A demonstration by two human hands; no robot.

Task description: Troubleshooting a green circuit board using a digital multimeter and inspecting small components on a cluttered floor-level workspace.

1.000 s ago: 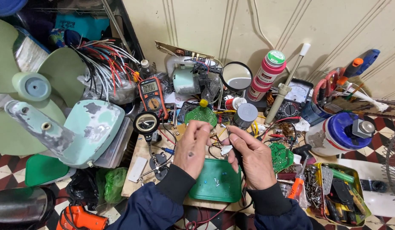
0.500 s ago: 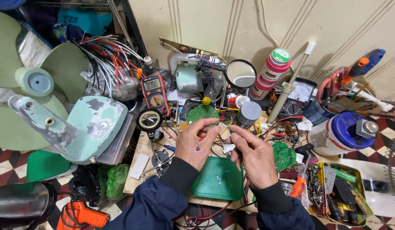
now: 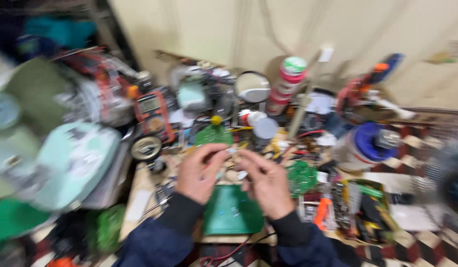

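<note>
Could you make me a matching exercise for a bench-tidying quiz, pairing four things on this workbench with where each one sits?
Things:
1. green mat
2. multimeter
3. stack of tape rolls
4. blue-and-white container

Places:
A. at the back, against the wall
B. right of the hands, by the bench's right edge
C. under the left hand and right hand
D. left of the hands, beside the pale fan housing

Pairs: 1-C, 2-D, 3-A, 4-B
</note>
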